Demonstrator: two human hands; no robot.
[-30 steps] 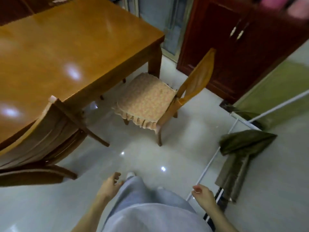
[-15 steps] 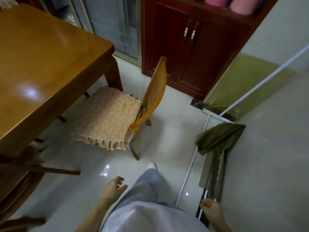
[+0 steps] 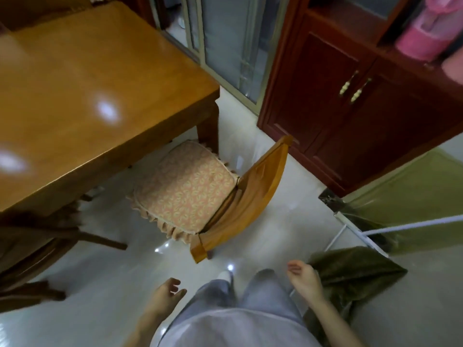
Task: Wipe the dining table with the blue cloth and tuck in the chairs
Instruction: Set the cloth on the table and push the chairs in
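while both arms hang low at the bottom of the view, the left grip (image 3: 165, 295) is loose, fingers gently curled with nothing in it, sitting over the pale tiled floor (image 3: 100, 284) just beside the grey trousers (image 3: 218, 296). right grip (image 3: 304, 278) is the same deal, relaxed, half curled and empty, hovering in front of a crumpled olive-green cloth (image 3: 350, 274) that hangs off a white rack rail (image 3: 400, 227). the wooden surface (image 3: 87, 96) fills the upper left, glossy, with a couple of light glares on it. the chair (image 3: 253, 194) at its near corner is only partly tucked: the front of its frilly peach cushion (image 3: 185, 189) slips under the edge right by the table leg (image 3: 208, 126), but most of the seat and the whole curved backrest stick out onto the floor, turned at an angle to the surface. neither grip is touching it, and there's open floor between them and the backrest. a second chair (image 3: 37, 241) is on the left, pushed in against the long side of the surface, pretty blurred so i can't say much more. behind everything there's a dark red cabinet (image 3: 338, 116) with two pale handles (image 3: 354, 88), something pink (image 3: 426, 31) on its shelf, and a glass door (image 3: 230, 41) next to it. a white shoe tip (image 3: 225, 274) pokes out past the trousers.
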